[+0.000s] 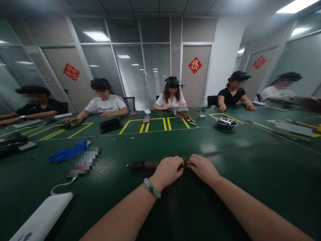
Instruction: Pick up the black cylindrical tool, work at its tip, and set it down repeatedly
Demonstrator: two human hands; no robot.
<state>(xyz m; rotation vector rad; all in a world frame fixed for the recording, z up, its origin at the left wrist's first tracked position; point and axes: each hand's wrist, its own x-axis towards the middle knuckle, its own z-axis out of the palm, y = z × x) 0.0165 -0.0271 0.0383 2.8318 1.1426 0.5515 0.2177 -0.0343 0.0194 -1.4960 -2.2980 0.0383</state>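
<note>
A long, dark, round-bodied tool (150,165), which looks like an electric screwdriver, lies crosswise on the green table, its narrow black tip pointing left. My left hand (169,169), with a green bangle at the wrist, is closed around its right end. Close against it, my right hand (203,167) pinches at that same end, fingertips nearly meeting those of the left. Something small and dark shows between the two hands. What the right fingers hold is mostly hidden.
Left of my hands are a blue glove (67,152), a blurred-out phone (84,163) and a white power bank (43,217) joined by a cable. Across the green table (240,197) stand a metal bowl (226,123) and a water bottle (204,107). Several people sit opposite.
</note>
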